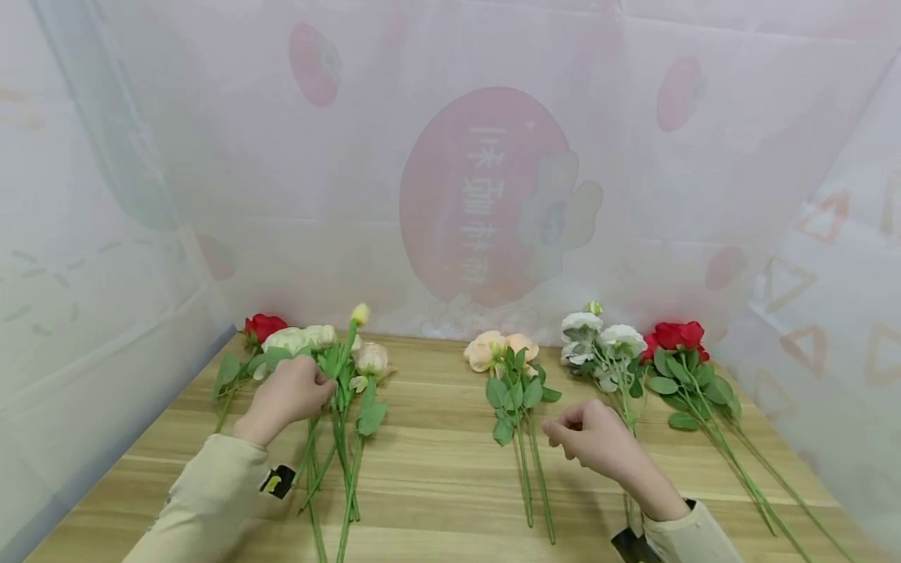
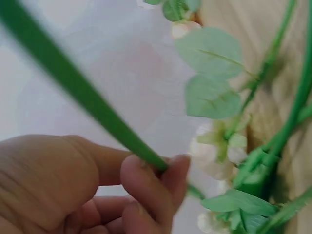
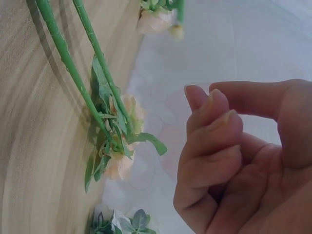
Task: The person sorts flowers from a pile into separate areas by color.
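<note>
Evenly green, smooth, the held stem.

Green stem, yellow bud; peach flowers; red roses; wood-grain table

Soft light, faint shadows; L-wrist pic hazy, nr stem blurred.

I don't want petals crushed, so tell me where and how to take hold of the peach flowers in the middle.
Pinch the two bare stems just below the leaves, probably from above and the right with the right hand. There they run close together and leafless, with the peach blossoms at the far end; the right hand is empty and nearby.
</note>
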Action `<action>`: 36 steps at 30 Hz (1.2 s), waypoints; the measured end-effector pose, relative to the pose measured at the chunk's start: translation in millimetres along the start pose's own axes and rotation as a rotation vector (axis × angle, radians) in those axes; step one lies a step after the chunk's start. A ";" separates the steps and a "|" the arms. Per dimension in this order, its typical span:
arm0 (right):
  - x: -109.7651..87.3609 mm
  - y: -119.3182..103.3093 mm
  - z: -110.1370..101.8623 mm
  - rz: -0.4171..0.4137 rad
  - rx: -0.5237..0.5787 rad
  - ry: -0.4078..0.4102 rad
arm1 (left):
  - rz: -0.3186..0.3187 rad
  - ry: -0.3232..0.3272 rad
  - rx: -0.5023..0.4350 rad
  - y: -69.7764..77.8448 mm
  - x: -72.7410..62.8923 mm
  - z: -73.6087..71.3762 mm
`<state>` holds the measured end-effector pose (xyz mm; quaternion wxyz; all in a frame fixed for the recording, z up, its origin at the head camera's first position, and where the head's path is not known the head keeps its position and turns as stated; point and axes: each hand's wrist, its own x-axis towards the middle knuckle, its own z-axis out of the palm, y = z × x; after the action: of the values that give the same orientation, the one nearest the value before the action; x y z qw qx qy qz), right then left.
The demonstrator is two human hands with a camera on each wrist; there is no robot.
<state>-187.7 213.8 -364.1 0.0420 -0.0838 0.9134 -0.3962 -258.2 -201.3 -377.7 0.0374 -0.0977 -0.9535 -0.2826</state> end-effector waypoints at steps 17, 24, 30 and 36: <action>-8.0 -12.9 9.7 -0.067 0.141 -0.139 | 0.106 -0.006 -0.528 70.7 -27.5 9.5; -18.3 -31.1 29.0 -0.132 0.233 -0.200 | 0.137 -0.127 -0.751 97.0 -43.8 32.1; -25.7 -42.0 48.7 -0.158 0.314 -0.291 | 0.163 -0.214 -0.831 110.5 -54.9 43.1; -26.6 -49.3 64.3 -0.214 0.377 -0.312 | 0.186 -0.246 -0.852 115.7 -59.8 44.9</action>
<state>-146.5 139.6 -371.7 0.1549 -0.2306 0.7918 -0.5439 -176.4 -91.6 -361.4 -0.0945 -0.2223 -0.7367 -0.6316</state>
